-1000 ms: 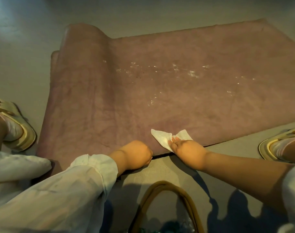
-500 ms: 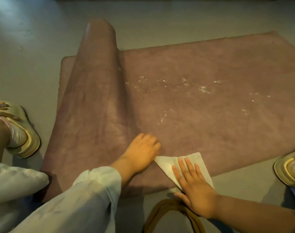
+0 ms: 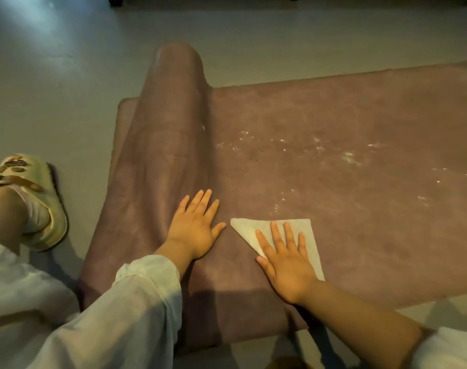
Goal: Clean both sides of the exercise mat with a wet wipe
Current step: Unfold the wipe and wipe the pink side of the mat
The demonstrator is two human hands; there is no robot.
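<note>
Mat: exercise mat (image 3: 333, 209) spread across centre and right of frame on grey floor (image 3: 67, 75); long axis running left to right; left end curled up into a hump (image 3: 171, 129)
Wipe: wet wipe (image 3: 256, 230) folded to a pale triangle, lying flat on mat, lower centre of frame
Right hand: right hand (image 3: 285, 262) flat on wipe, fingers straight and spread, pressing, not gripping
Left hand: left hand (image 3: 195, 227) flat on bare mat just left of wipe, fingers straight, holding nothing; bracing by the look of it
Key relation: white specks (image 3: 320, 153) lying up and to the right of right-hand fingertips, well apart from wipe; right hand clearly nearer; likely push away and rightward, along the long axis
Surfaces: mat dull mauve, mottled, soft and pliable; wipe thin, matte, limp; floor smooth
Edge of frame: slipper (image 3: 33, 198) at left; white sleeve (image 3: 107, 315) lower left
</note>
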